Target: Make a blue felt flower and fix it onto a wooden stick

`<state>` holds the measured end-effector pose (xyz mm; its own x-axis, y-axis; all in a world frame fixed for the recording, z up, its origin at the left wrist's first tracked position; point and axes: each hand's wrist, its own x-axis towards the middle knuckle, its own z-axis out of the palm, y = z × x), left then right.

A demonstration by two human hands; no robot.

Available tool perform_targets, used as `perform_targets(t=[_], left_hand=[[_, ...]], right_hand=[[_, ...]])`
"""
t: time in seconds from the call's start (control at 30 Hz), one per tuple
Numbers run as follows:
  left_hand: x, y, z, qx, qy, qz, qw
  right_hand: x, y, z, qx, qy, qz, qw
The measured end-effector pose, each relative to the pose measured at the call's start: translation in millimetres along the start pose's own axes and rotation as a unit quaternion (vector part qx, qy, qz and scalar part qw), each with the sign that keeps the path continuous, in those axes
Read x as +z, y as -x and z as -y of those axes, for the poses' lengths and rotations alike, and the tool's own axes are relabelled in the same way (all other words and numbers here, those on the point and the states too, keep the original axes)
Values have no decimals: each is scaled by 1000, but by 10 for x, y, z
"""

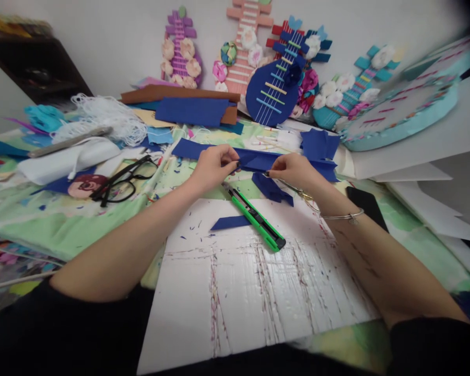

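Black sleeves [74, 334] framed our view from closest in. We saw the left hand [215, 166] and right hand [293, 171] with thumbs and fingertips pinched on a dark blue strip [254, 160] stretched between them. Nearer us, a green cutter [261, 222] lay mostly on a scored white board [188, 282]; beyond the hands, we saw a blue lute-shaped craft [254, 91] standing near the wall [121, 36].

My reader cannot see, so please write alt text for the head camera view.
A person's bare left hand and right hand are at a long blue strip, though any grip is unclear. Nearer, a green cutter lies mostly on a score-marked white board; colourful instrument-shaped crafts stand behind.
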<state>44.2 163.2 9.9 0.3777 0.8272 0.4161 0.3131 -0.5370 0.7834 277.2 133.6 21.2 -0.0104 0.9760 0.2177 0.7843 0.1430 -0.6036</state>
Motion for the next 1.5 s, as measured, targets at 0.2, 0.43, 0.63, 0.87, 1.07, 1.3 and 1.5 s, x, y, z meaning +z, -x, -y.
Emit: perform_targets(t=[0.2,0.43,0.63,0.87,1.07,1.3,1.5], left_hand=[[-16,30,-49,-11,62,7,998],[13,2,-40,-74,52,35,995],[28,14,-9,-60,1,50,997],[36,78,-151,-57,32,60,996],[8,63,-123,-30,19,76,997],[64,61,-141,-160,275,49,947],[67,46,-122,-217,418,38,881]], right_hand=[[136,18,40,21,64,51,996],[142,-33,-28,54,-135,-3,989],[168,67,230,95,-348,15,932],[319,197,461,68,-355,32,932],[380,206,459,47,-370,20,928],[328,204,480,62,-503,62,860],[332,188,417,15,-426,34,904]])
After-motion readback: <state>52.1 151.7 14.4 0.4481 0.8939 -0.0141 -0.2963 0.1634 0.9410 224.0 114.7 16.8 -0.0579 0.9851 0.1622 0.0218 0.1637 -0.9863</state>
